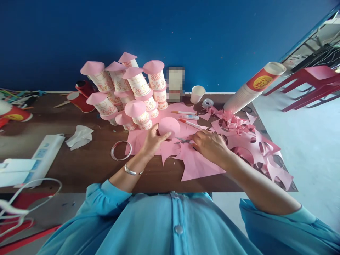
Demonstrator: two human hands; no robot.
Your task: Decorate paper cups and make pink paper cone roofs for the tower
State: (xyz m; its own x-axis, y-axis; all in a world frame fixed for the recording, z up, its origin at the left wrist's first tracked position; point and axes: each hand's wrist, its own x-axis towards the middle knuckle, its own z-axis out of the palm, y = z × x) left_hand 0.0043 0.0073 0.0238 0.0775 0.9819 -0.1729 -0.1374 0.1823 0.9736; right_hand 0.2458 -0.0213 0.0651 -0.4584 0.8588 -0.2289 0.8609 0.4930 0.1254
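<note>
Between thumb and fingers, my left hand (153,141) pinches a round pink paper disc (169,126) by its left and lower edge. My right hand (209,144) is wrapped around the handles of a pair of scissors (183,140). The blades point left, close to the disc's lower right edge; whether they touch it I cannot tell. Under both hands lies pink paper (202,165) with curved cuts along its edge. Behind my left hand stand several decorated paper-cup towers (136,83) topped with pink paper cones.
Pink offcuts (255,145) are heaped at the right. A tall stack of paper cups (249,88) leans behind them. Markers (190,124) lie beyond my hands, near a single white cup (198,94). At left are a tape roll (121,150), crumpled tissue (79,137) and a power strip (47,152).
</note>
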